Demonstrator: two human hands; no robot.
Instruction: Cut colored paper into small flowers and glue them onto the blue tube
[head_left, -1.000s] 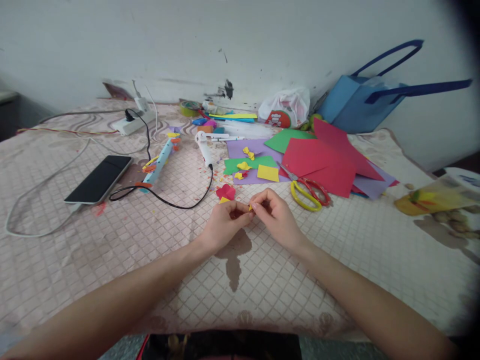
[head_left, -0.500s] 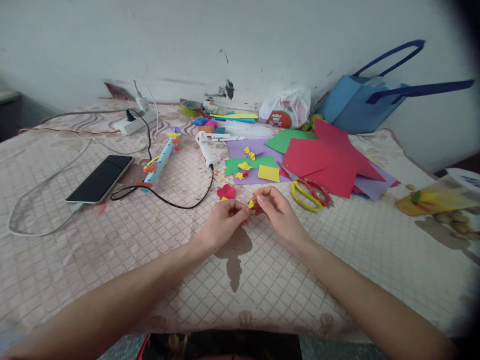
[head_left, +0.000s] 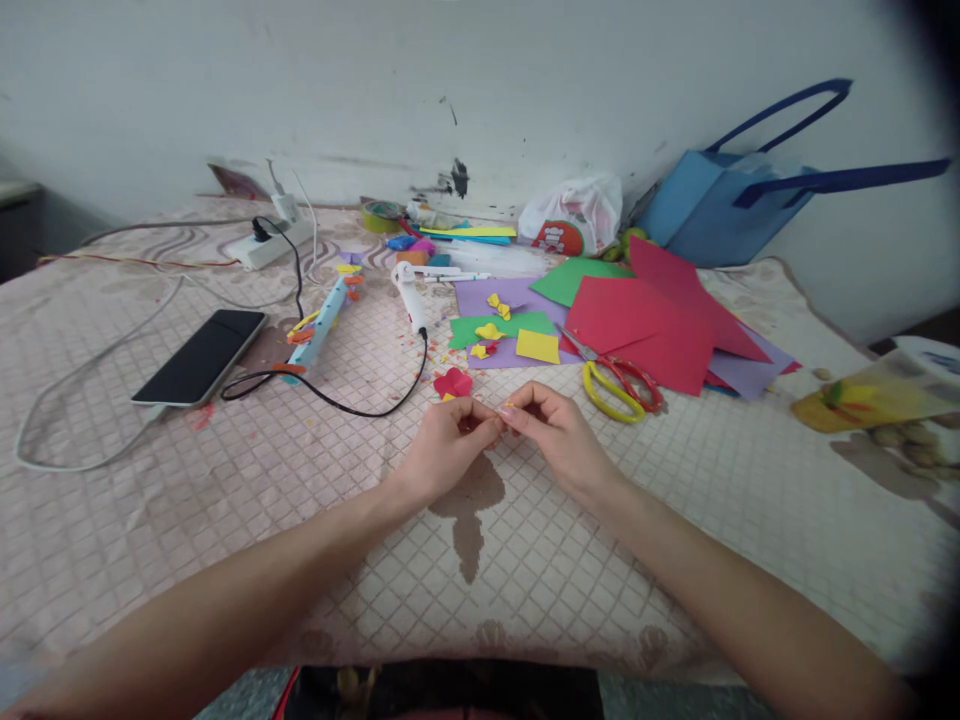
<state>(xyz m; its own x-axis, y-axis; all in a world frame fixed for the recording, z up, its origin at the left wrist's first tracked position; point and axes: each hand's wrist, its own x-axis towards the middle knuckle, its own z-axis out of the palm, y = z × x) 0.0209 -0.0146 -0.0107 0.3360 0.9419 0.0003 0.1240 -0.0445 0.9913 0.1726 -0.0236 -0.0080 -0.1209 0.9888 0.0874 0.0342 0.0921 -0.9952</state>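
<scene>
Right, both hands meet over the quilted tablecloth [head_left: 555,570], thumbs and index fingers pinched together tip to tip. Left hand [head_left: 452,440] and right hand [head_left: 556,432] are clamped on a small yellow piece [head_left: 510,405]; only a sliver shows between the fingertips, shape hidden. A red paper flower [head_left: 453,382] lies just beyond the left hand, a bit of yellow showing at its near edge. Past the hands: yellow paper square [head_left: 538,346] and folded yellow bits [head_left: 489,332] on green and purple sheets. Scissors [head_left: 604,362], yellow and red handles, lie near the right hand, blades against red sheets [head_left: 645,325]. White corded tool [head_left: 409,297] sits farther left; phone [head_left: 200,358] well apart, cable plugged in.
</scene>
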